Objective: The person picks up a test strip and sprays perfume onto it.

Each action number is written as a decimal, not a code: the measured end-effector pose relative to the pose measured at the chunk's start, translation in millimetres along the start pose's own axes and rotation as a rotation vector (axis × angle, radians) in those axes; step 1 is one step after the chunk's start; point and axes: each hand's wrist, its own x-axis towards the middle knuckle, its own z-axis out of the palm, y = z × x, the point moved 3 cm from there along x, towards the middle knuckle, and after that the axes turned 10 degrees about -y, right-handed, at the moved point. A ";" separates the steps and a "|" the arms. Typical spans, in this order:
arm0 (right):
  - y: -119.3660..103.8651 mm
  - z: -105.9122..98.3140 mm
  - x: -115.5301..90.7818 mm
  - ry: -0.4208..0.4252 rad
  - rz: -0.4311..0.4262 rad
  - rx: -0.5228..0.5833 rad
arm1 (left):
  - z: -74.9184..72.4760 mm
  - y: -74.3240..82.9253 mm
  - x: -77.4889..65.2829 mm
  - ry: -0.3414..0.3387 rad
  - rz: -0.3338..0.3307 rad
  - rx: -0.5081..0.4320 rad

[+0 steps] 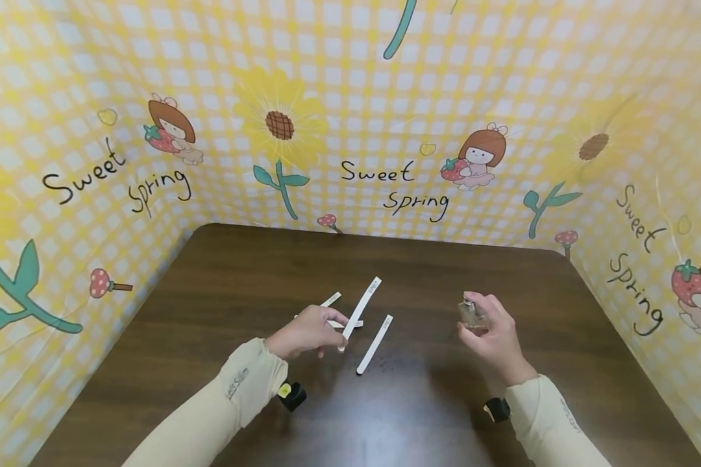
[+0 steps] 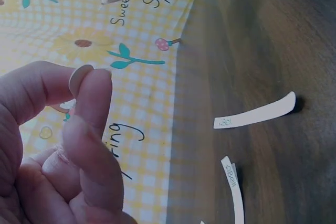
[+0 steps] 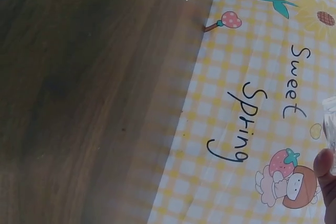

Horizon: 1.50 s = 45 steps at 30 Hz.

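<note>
My left hand (image 1: 306, 332) pinches a white paper scent strip (image 1: 363, 306) near its lower end. The strip slants up and away from the fingers, with small writing at its far end. In the left wrist view only the rounded end of this strip (image 2: 79, 81) shows between thumb and finger. To the right, my right hand (image 1: 496, 340) grips a small clear glass perfume bottle (image 1: 473, 318) above the table, a finger on its sprayer top. The bottle (image 3: 330, 124) is cut off at the edge of the right wrist view.
A loose white strip (image 1: 375, 345) lies on the dark wooden table (image 1: 239, 259), right of my left hand. More strips, one of them a slanted strip (image 1: 331, 299), lie partly hidden behind that hand. A yellow checked cloth (image 1: 374, 130) with printed flowers stands around the table's back and sides.
</note>
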 end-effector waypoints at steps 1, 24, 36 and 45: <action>4.4 1.3 -1.4 -0.006 0.006 -0.010 | -0.2 1.7 -0.9 -0.007 -0.004 -0.006; 37.7 23.8 11.5 -0.131 0.087 -0.157 | -3.4 25.2 -9.6 -0.059 -0.087 -0.036; 35.5 50.7 26.3 -0.247 0.154 -0.232 | -7.3 20.3 -6.5 -0.114 -0.069 -0.106; 31.4 60.8 32.7 -0.267 0.132 -0.251 | -8.6 24.6 -3.9 -0.107 -0.074 -0.119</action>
